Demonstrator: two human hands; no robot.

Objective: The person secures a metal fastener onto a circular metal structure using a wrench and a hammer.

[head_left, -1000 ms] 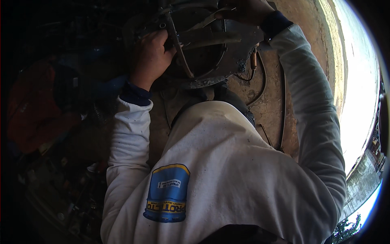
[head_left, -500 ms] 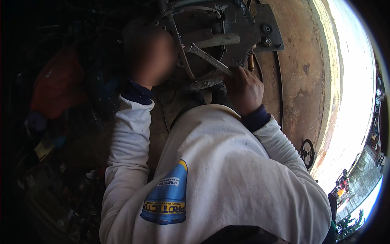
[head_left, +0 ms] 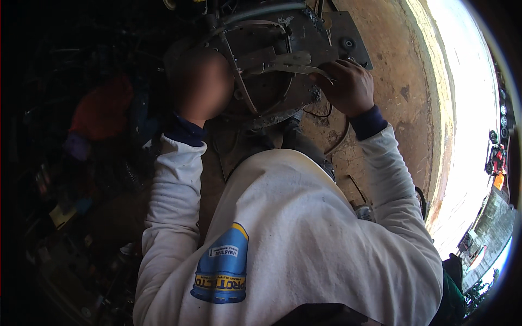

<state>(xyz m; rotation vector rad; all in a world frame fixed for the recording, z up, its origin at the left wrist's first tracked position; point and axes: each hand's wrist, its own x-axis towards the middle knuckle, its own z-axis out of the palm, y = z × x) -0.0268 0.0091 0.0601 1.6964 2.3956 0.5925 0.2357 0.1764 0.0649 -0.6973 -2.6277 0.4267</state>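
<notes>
My right hand (head_left: pixel 350 88) is closed round one end of a steel wrench (head_left: pixel 293 68). The wrench lies almost level, and its far end reaches left over a dark metal frame (head_left: pixel 239 62) with a curved bar and a flat strip. My left hand (head_left: pixel 202 87) is at the left side of this frame, beside the strip. It is blurred, so its fingers and anything in them cannot be made out. A flat, round-ended bar (head_left: pixel 300 56) shows just beyond the wrench.
A metal plate (head_left: pixel 350 41) with a round fitting sticks out at the frame's right. Brown stained ground (head_left: pixel 394 60) lies to the right, with a cable (head_left: pixel 342 136) on it. In shadow at the left are a red cloth-like item (head_left: pixel 103 106) and dark clutter.
My right hand has moved away from my body and a little right. The wrench has swung from a slant to nearly level. My left hand has stayed about where it was.
</notes>
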